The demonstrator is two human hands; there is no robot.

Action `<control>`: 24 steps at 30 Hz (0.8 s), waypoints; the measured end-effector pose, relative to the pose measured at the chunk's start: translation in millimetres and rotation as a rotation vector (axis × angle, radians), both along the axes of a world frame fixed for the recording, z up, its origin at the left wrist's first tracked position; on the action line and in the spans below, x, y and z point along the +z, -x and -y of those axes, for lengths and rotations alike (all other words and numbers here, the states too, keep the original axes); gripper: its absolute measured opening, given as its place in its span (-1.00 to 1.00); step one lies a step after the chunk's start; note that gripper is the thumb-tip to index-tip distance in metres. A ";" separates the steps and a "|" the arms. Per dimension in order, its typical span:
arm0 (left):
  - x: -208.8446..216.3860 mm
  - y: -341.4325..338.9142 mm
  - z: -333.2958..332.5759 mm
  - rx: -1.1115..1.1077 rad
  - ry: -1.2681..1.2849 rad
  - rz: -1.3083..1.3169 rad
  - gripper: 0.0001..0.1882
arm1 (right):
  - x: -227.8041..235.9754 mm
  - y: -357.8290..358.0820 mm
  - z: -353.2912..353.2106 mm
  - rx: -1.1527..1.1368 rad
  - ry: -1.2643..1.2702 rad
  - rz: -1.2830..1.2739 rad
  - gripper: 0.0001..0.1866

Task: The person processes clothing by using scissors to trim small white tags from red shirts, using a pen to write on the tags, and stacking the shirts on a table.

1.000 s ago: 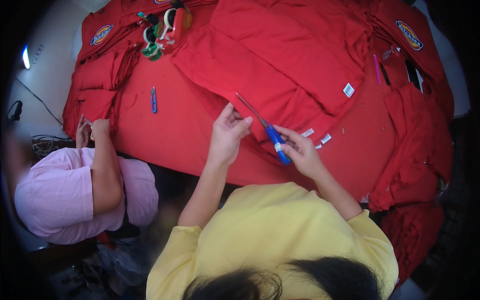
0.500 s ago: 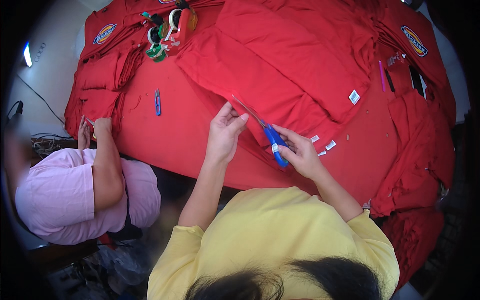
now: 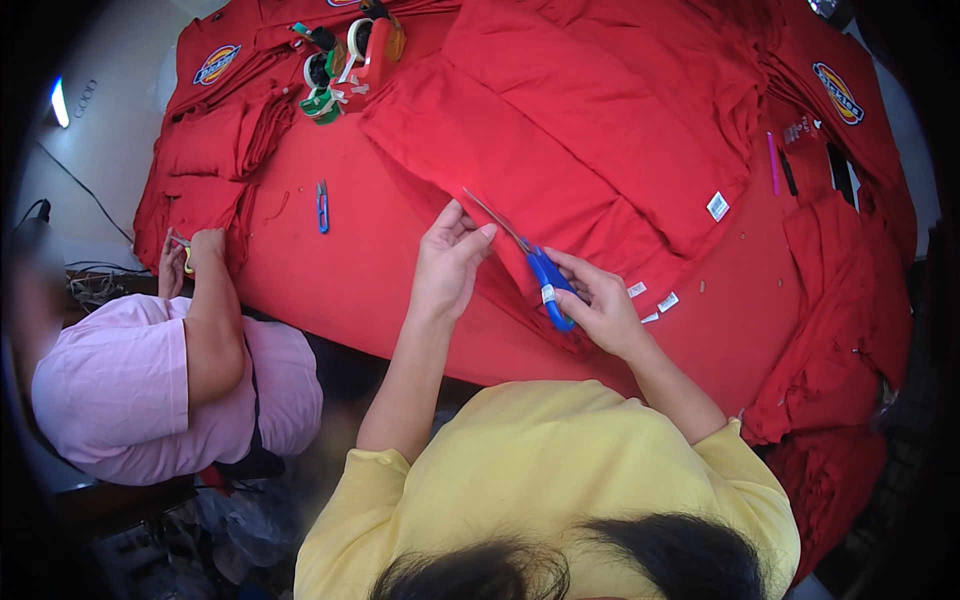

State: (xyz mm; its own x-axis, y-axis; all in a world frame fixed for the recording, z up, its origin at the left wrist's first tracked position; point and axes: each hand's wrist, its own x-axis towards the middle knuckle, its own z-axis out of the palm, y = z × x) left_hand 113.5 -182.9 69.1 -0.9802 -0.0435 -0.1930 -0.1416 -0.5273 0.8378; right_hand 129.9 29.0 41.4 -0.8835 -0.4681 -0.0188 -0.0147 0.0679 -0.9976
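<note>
My right hand [image 3: 600, 303] is closed around the blue handles of a pair of scissors [image 3: 545, 275]. Their narrow metal blades look closed together and point up and left over a red garment [image 3: 560, 150]. Beside the blade tips is my left hand [image 3: 448, 262], palm turned up, its fingers slightly curled and the thumb apart from the index finger. I see nothing held in it. The garment lies spread over others in a stack, its lower left edge close to my left fingers. White labels [image 3: 668, 301] stick out along the stack's lower right edge.
Small blue thread snips [image 3: 322, 207] lie on the red table cover [image 3: 330, 262]. Tape dispensers [image 3: 350, 62] stand at the back left. Folded red garments [image 3: 215, 140] are piled left, more red clothing [image 3: 825, 280] right. A co-worker in a pink shirt [image 3: 130, 390] works at my left.
The whole table scene has shifted slightly to the right in view. Both my hands and the scissors keep almost the same pose.
</note>
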 end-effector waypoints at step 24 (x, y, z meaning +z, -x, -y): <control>2.4 18.8 11.6 0.118 -0.114 0.005 -0.54 | 4.3 22.2 12.4 0.003 -0.053 0.147 -0.52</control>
